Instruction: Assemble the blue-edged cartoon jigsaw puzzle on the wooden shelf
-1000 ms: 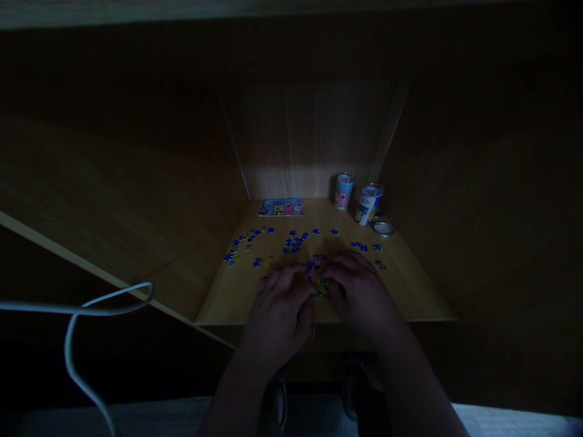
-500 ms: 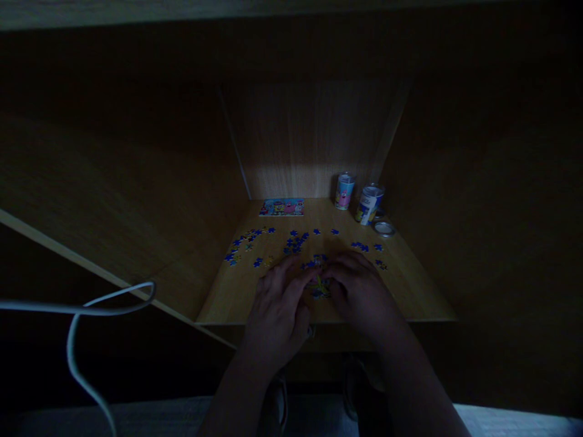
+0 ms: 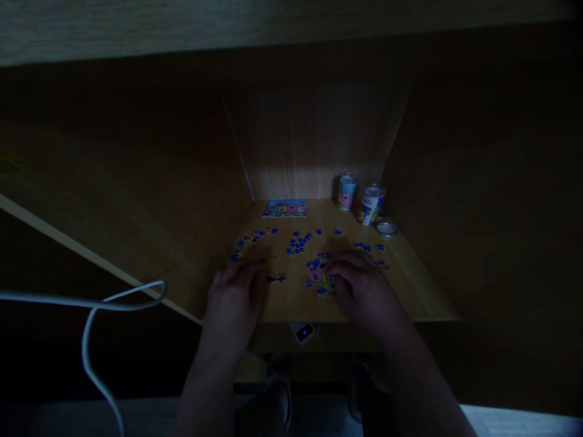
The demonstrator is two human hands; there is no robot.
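Observation:
The scene is very dark. My left hand [image 3: 237, 297] rests on the wooden desk [image 3: 410, 285] at its front left, fingers curled over loose jigsaw pieces [image 3: 276, 278]; what they hold is hidden. My right hand [image 3: 362, 285] lies at the front middle, fingertips against a small joined patch of puzzle [image 3: 317, 276], pink and yellow. Blue loose pieces [image 3: 297, 243] are scattered across the middle of the desk, with another cluster [image 3: 250, 238] at the left.
A picture card [image 3: 285, 208] lies at the back of the desk. Two small printed cans [image 3: 346, 191] [image 3: 371, 204] and a round lid [image 3: 386, 229] stand at the back right. Wooden walls enclose the desk. A white cable [image 3: 91, 315] loops at the left.
My left hand has moved away from the right hand to the left, uncovering the joined patch. The right hand has stayed by the patch. The view has shifted slightly.

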